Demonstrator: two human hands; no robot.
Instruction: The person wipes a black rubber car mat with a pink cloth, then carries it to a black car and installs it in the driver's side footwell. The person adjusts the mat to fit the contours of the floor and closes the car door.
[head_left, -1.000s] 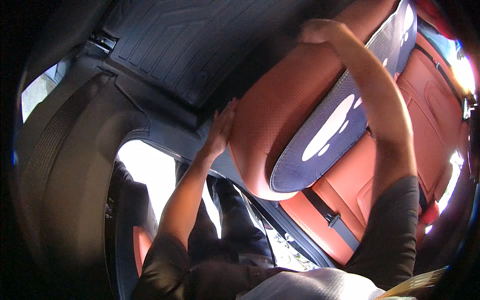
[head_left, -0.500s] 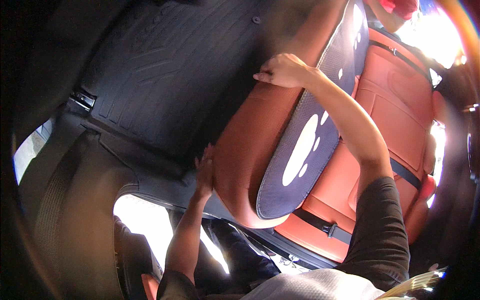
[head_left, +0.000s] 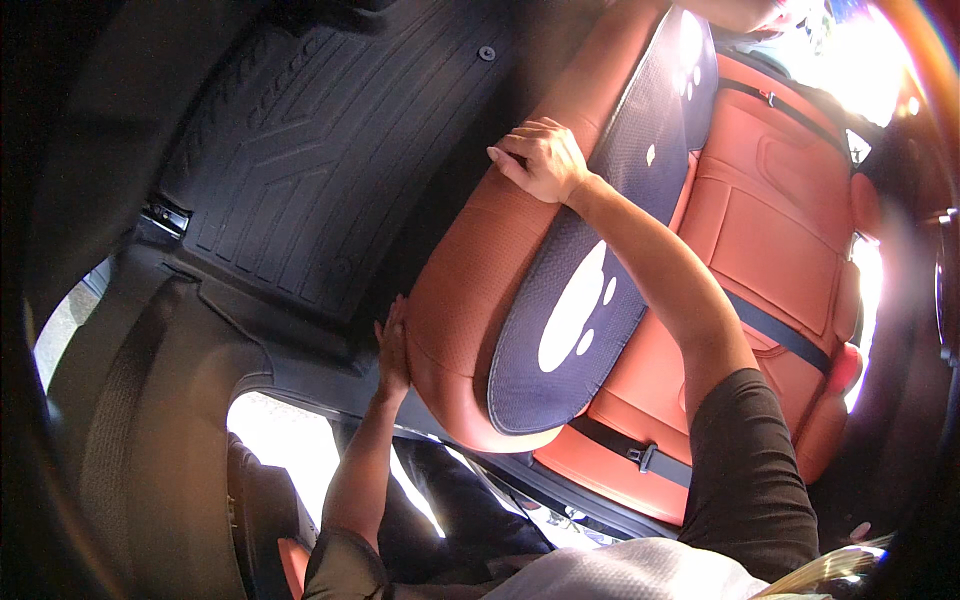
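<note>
An orange-brown car seat cushion (head_left: 470, 270) lies aslant across the middle, its near end rounded. On top of it is a dark blue seat pad (head_left: 525, 345) with white rounded patches. My right hand (head_left: 540, 160) grips the cushion's front edge, fingers bent over it and the thumb toward the floor. My left hand (head_left: 394, 345) lies against the near end of the cushion, fingers stretched out along its side; the part of the palm facing the cushion is hidden.
Left of the cushion is a ribbed black floor mat (head_left: 320, 160). An orange seatback (head_left: 770, 210) with black seat belts (head_left: 785, 330) is on the right. Another person's arm (head_left: 735, 12) shows at the upper right. A dark door sill (head_left: 320, 385) runs along the near side.
The cushion and pad appear shifted slightly left in view, both hands with them. My right hand has turned so its back and thumb show more. The other person's arm has moved left.
</note>
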